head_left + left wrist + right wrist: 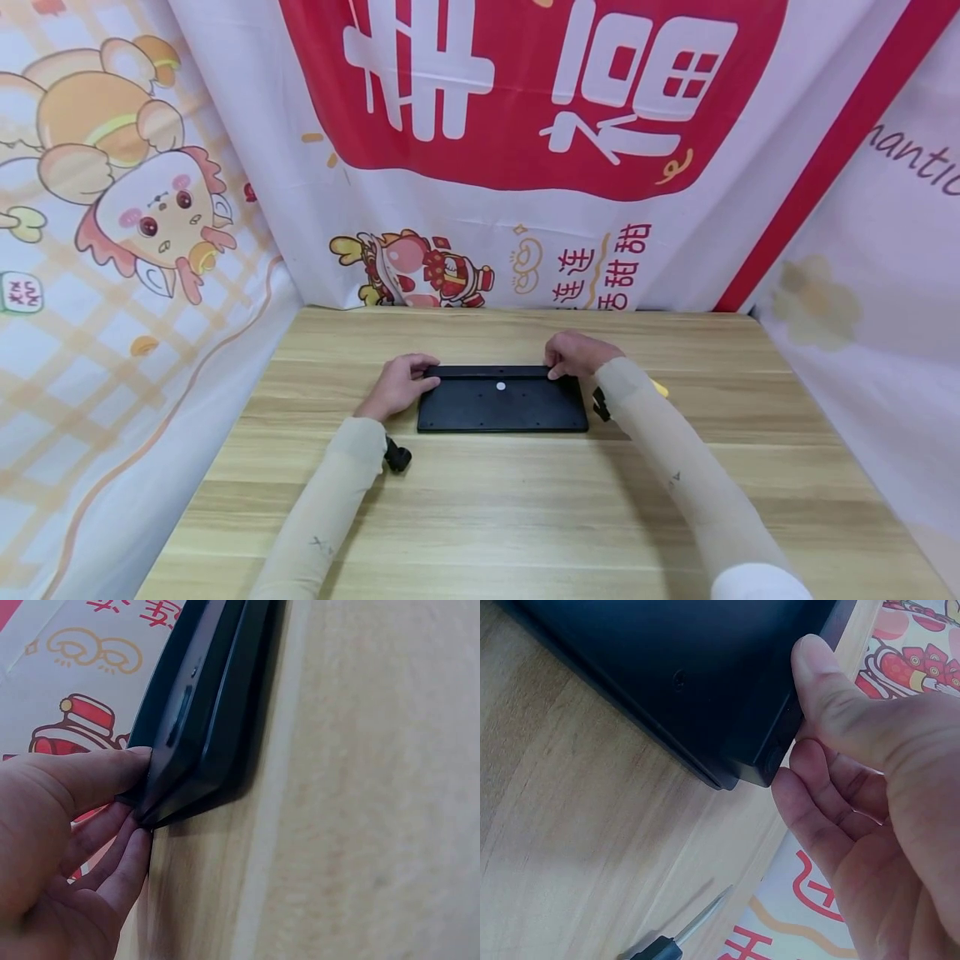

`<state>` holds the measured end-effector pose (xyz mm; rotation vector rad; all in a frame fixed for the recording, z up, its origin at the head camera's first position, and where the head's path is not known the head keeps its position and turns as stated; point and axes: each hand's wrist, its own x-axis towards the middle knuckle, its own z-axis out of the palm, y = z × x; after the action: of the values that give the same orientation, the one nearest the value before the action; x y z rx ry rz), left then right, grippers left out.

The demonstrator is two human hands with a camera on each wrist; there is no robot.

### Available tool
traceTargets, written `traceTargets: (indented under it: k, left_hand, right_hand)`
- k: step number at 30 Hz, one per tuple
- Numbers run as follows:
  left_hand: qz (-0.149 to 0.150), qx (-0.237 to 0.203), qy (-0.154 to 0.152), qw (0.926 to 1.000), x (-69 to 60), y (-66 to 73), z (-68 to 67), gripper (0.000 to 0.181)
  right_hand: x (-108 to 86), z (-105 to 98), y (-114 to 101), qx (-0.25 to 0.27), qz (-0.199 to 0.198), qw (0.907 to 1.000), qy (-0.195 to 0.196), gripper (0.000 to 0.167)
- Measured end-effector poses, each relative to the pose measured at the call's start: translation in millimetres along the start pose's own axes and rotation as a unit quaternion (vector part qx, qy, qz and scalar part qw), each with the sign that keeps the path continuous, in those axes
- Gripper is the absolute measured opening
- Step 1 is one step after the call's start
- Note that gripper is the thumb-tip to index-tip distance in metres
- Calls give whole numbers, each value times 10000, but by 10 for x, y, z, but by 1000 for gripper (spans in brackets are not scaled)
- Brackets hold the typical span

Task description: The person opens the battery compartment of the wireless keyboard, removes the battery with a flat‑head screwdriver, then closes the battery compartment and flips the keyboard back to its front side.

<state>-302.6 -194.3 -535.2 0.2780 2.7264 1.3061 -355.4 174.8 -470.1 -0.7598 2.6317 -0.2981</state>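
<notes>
A thin black keyboard (501, 408) lies with its underside up on the wooden table, a raised bar along its far edge. Small screw holes and a round white sticker (501, 386) show on it. My left hand (397, 385) pinches the far left corner, thumb on the bar and fingers around its end, as the left wrist view shows of the keyboard (202, 712). At the far right corner my right hand (581, 354) pinches the bar between thumb and fingers. In the right wrist view the keyboard's corner (705, 697) sits between these fingertips. Its key side is hidden.
A screwdriver (676, 939) with a metal shaft lies on the table near the right hand; its yellow part (660, 389) peeks out behind the right forearm. Printed cloth (525, 183) hangs along the far edge and both sides of the table (495, 517).
</notes>
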Motion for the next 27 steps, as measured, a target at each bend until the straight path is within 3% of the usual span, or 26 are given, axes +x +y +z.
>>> traceTargets:
  k: [12,20,27]
  left_hand:
    - [16,39,-18,10000,8,4,2,33]
    - [9,90,-35,10000,0,16,-1,34]
    - [6,66,-24,10000,-2,16,-7,34]
  right_hand:
    - [-29,42,33,179,-117,9994,273,9]
    - [-83,111,70,476,-334,9958,702,13]
    - [-137,164,72,258,-570,9919,1108,14]
